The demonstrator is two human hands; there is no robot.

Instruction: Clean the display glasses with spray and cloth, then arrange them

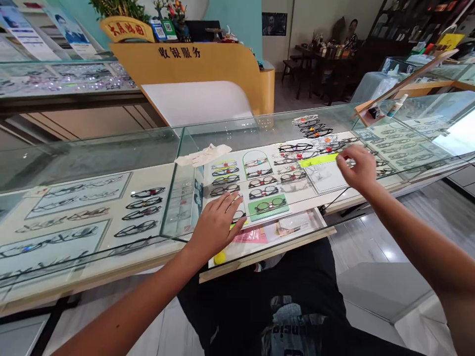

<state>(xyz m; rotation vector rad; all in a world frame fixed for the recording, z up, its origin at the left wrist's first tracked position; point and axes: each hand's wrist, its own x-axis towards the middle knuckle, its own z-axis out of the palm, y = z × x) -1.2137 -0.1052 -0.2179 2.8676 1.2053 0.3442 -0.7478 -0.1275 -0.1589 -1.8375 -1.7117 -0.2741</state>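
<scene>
My left hand [218,217] lies palm down with its fingers stretched out on the glass display counter, over the near-left eyeglasses. Close to its fingertips are a pair of dark eyeglasses [263,192] and a green card [254,210] with another pair on it. My right hand [359,168] is at the counter's right, thumb and fingers curled together in a pinch. Whatever it may hold is too small or hidden to make out. Beside its fingertips is a bright yellow-green strip [319,160], along the top of a white panel [326,179].
Below the counter, an open drawer [267,257] holds a pink packet [252,236] and clear bags. A crumpled cloth [203,155] rests on the glass. A wooden-framed mirror [406,81] and a small bottle [397,105] stand at right. Behind is a cashier desk [208,64].
</scene>
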